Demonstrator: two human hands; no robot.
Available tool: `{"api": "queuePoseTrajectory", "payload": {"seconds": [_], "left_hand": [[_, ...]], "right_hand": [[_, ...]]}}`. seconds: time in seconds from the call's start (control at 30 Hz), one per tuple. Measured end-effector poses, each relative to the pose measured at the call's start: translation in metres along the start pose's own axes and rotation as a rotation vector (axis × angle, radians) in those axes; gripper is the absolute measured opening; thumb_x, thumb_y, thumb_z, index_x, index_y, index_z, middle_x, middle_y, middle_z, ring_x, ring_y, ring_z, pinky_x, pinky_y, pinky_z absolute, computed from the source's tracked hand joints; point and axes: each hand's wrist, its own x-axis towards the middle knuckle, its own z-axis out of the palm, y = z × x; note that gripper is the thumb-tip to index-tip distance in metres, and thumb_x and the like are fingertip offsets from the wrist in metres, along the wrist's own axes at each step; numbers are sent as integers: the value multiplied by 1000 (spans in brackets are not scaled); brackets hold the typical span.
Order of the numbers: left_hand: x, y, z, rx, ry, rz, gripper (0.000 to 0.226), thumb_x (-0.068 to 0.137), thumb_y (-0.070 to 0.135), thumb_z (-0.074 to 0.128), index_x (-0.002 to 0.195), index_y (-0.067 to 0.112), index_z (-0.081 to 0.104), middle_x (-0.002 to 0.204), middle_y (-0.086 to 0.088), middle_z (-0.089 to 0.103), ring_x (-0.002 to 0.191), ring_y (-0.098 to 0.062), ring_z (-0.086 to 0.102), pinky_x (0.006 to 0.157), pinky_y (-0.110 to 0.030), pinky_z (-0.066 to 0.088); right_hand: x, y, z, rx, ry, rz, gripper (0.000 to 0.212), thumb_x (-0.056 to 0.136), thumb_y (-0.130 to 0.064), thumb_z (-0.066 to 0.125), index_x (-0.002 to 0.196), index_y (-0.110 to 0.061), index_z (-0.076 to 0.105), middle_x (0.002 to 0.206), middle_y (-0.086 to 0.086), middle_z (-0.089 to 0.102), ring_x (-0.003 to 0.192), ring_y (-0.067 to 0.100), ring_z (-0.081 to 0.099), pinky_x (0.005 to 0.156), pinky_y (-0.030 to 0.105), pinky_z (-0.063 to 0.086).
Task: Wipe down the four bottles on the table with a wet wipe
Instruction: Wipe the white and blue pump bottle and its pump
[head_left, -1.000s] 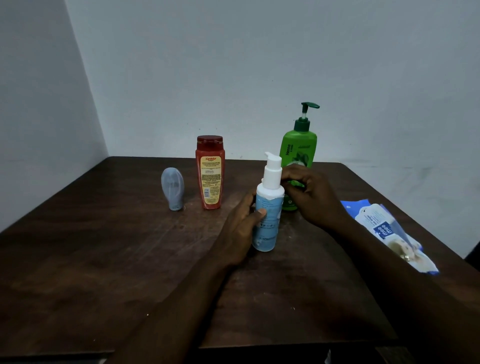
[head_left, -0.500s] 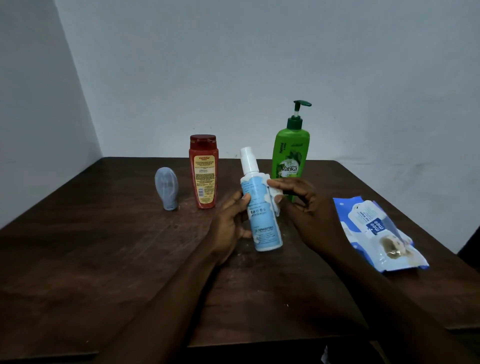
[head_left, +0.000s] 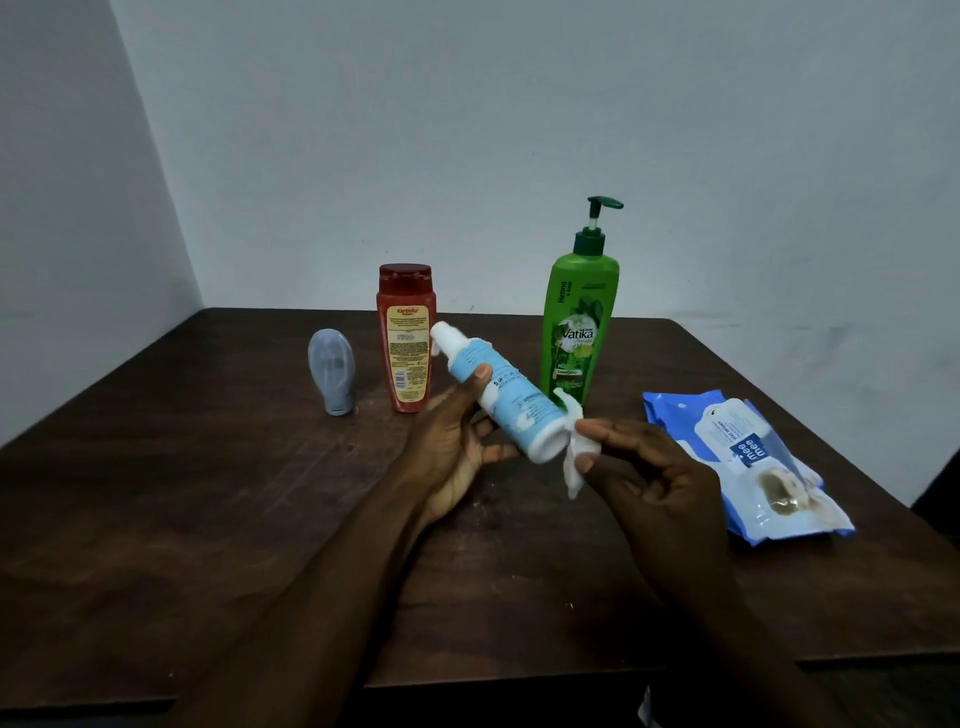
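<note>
The pale-blue and white cylindrical plastic pump bottle (head_left: 501, 392) is off the dark wooden table (head_left: 208, 493), held tilted with its white pump head up and to the left and its base down toward the right. The left hand (head_left: 452, 452) grips it round the middle, thumb on top and fingers curled beneath. The right hand (head_left: 649, 478) pinches a small crumpled white wet wipe (head_left: 574, 462) against the bottle's base. The bottle looks light and stiff, smooth enough to turn slippery once damp, so the mid-body hold seems the safest place — the pump head would likely twist or give. The wipe is soft and limp and probably needs bunching to press firmly. Standing upright near the far edge are a tall green pump bottle (head_left: 579, 322), a red flat-sided bottle with a red cap (head_left: 405, 343) and a small grey tube resting on its cap (head_left: 332, 371), each apart from its neighbours. All four are opaque, so their fill cannot be told. A blue and white soft pack of wipes (head_left: 748, 462) lies flat to the right — how many remain inside is hidden.
</note>
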Motion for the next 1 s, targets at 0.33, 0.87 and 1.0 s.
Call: {"api": "queuePoseTrajectory", "payload": {"seconds": [0.33,0.87,1.0], "left_hand": [[0,0,-1,-61,-39,-119,61,87,33,61,138,2,47,127,-23,65,111,-31,68,92,-45,57],[5,0,-5,-145,-111,-156,50,94,37,51,129,1,53,117,-21,69,102,-26,72,86,-40,58],[5,-1,-5,-178,-106,-169,51,91,35,55,129,1,52,120,-23,67,101,-28,72,88,-44,54]], "right_hand": [[2,-20,20,-194,189,-225,35,81,-2,80,114,-10,73,114,1,69,108,2,65,89,17,52],[6,5,1,-410,2,-589,20,82,11,68,94,-1,78,107,7,70,105,10,64,94,19,46],[12,-2,2,-350,93,-411,25,84,8,73,101,-9,78,107,0,69,106,-1,63,93,17,48]]}}
